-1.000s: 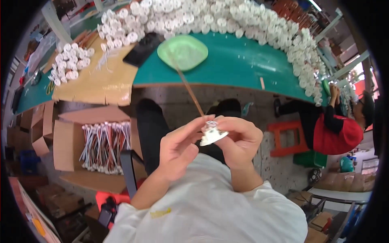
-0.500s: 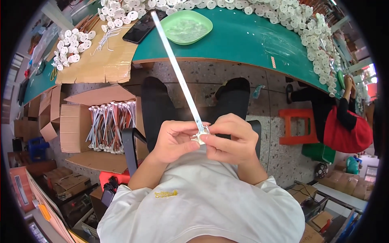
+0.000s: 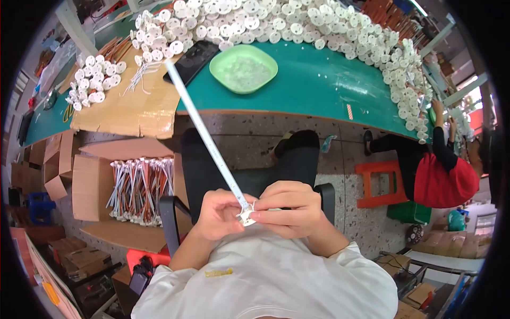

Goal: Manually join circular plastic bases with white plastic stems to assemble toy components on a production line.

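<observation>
A long, narrow white strip [image 3: 207, 139] slants up and away from my hands, toward the table's front edge. At its near end is a small round white end piece [image 3: 247, 219], with a thin white cord looped beside it. My left hand [image 3: 218, 213] is closed on the end piece from the left, thumb underneath. From the right, my right hand [image 3: 291, 208] pinches at the same end piece and cord with thumb and forefinger. The fingertips partly hide the joint between strip and end piece. Both hands are just above my lap, close to my shirt.
Ahead, a green-topped table [image 3: 313, 98] carries a pale green dish [image 3: 249, 85] of small clear pieces, a black phone [image 3: 194, 64] and heaped white discs [image 3: 319, 24]. A carton [image 3: 87, 186] of bundled strips stands left. A person in red [image 3: 446, 178] works at the right, near an orange stool [image 3: 369, 185].
My view has tilted up, so the table and my hands appear lower. The strip leans further left, and its end piece has turned to show more of its round face. Both hands keep their hold.
</observation>
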Demonstrator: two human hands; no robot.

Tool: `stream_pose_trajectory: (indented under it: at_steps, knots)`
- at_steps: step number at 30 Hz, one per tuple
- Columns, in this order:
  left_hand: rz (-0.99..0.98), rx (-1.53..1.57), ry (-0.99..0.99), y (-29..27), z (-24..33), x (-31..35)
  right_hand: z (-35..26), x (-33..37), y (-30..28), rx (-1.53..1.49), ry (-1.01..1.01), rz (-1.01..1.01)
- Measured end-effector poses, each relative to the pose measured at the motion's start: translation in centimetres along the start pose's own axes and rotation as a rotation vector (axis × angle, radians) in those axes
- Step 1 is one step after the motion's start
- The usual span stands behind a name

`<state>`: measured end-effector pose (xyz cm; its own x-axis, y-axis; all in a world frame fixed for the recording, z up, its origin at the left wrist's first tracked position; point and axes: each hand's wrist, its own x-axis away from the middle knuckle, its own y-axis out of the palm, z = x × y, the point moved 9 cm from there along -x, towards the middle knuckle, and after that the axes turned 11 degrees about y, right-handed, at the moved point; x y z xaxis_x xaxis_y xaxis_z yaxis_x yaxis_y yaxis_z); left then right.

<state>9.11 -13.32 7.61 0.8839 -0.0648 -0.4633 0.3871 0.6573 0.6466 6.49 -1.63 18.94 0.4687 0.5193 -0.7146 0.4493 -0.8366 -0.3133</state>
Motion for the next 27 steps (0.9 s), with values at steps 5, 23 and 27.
stream_pose_trajectory:
  at_steps: [5, 23, 27]
  knots:
    - [0.11, -0.109, 0.108, -2.1, 2.3, -0.2, 7.2, -8.3, -3.4, 0.284, 0.254, 0.057]
    - [0.322, -0.235, 0.191, -8.1, 3.4, -0.8, 23.7, -15.7, -2.1, 0.597, 0.609, -0.338]
    - [0.343, -0.285, 0.315, -8.0, 3.9, -0.8, 21.6, -15.7, -2.4, 0.581, 0.587, -0.336]
